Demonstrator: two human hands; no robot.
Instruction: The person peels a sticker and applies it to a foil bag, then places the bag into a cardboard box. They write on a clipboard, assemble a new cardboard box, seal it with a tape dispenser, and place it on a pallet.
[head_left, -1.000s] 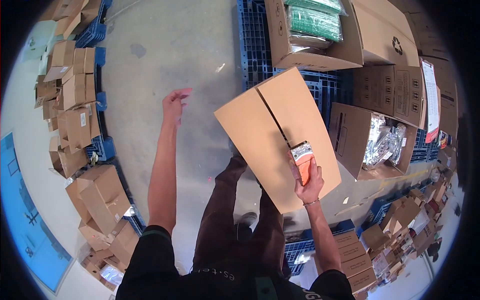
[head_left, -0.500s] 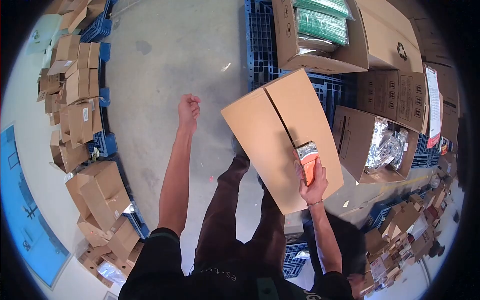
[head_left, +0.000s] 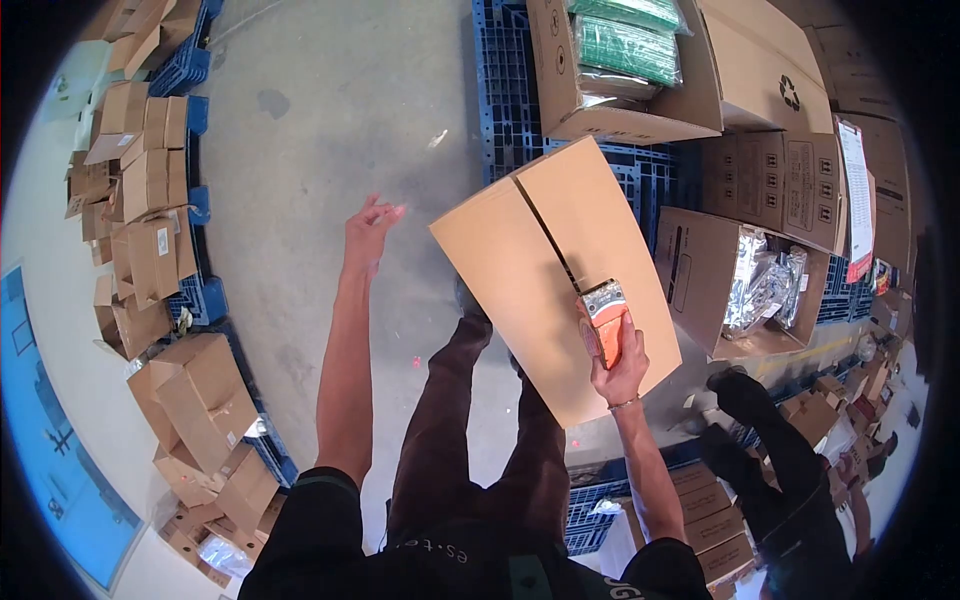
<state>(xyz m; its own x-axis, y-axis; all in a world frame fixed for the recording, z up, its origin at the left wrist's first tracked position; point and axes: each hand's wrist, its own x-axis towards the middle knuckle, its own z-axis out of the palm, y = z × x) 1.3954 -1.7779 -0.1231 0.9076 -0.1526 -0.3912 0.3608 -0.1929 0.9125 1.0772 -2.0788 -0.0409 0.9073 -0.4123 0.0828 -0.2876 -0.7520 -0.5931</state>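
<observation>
My right hand [head_left: 622, 368] is wrapped round an orange tape dispenser [head_left: 610, 335] with a metal head. The dispenser is over the top of a closed cardboard box [head_left: 500, 260], at the lower end of the dark seam between its two flaps. Off to the left of the box, above the floor, is my left hand [head_left: 366, 238]. Its fingers are curled in a pinch, and a small reddish blur shows at the tips; what it is I cannot make out. The box sits tilted in view, in front of my legs.
Beyond the box, a blue pallet [head_left: 505, 90] bears an open carton [head_left: 630, 122] of green packs. Another open carton [head_left: 690, 265] holds silvery bags. Cardboard boxes [head_left: 205, 400] line the left wall. At lower right a person [head_left: 790, 480] in dark clothes is near stacked boxes.
My left hand's fingers have shifted outward to the right, with a reddish blur at the tips. The tape dispenser stays near the seam. The other person has moved farther right.
</observation>
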